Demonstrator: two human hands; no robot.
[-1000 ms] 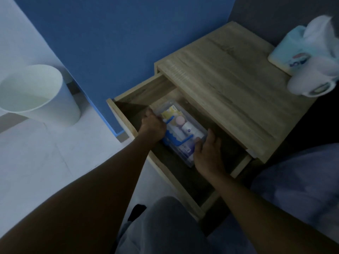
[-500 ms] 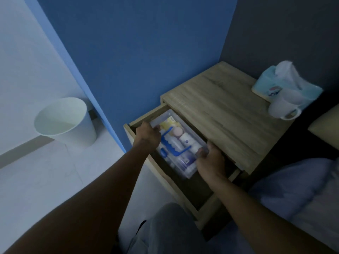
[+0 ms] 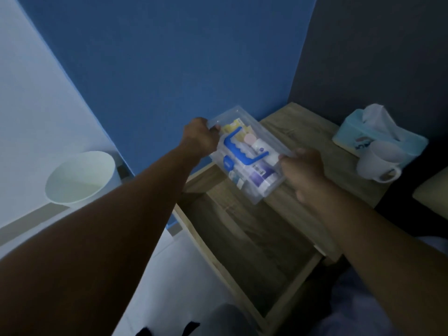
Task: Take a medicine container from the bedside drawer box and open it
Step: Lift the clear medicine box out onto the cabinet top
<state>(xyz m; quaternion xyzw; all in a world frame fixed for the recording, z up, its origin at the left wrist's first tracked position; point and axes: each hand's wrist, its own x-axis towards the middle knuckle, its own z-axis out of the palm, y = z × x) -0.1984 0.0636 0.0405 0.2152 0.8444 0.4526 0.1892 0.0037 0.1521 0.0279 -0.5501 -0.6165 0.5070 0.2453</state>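
A clear plastic box [image 3: 268, 139] with a blue handle [image 3: 238, 151] on its lid is held in the air above the open drawer [image 3: 244, 241] and the front edge of the wooden bedside table [image 3: 308, 132]. Several small medicine bottles and packets [image 3: 259, 169] show through its lid. My left hand [image 3: 200, 138] grips the box's far left end. My right hand [image 3: 303, 169] grips its near right end. The lid looks closed.
A light blue tissue box [image 3: 378, 134] and a white mug [image 3: 377, 164] stand on the table's right side. A white waste bin [image 3: 81, 178] sits on the pale floor at left. A blue wall rises behind. Bedding lies at lower right.
Both hands have lifted the clear box up out of the drawer and toward the tabletop. The drawer interior now lies bare below it.
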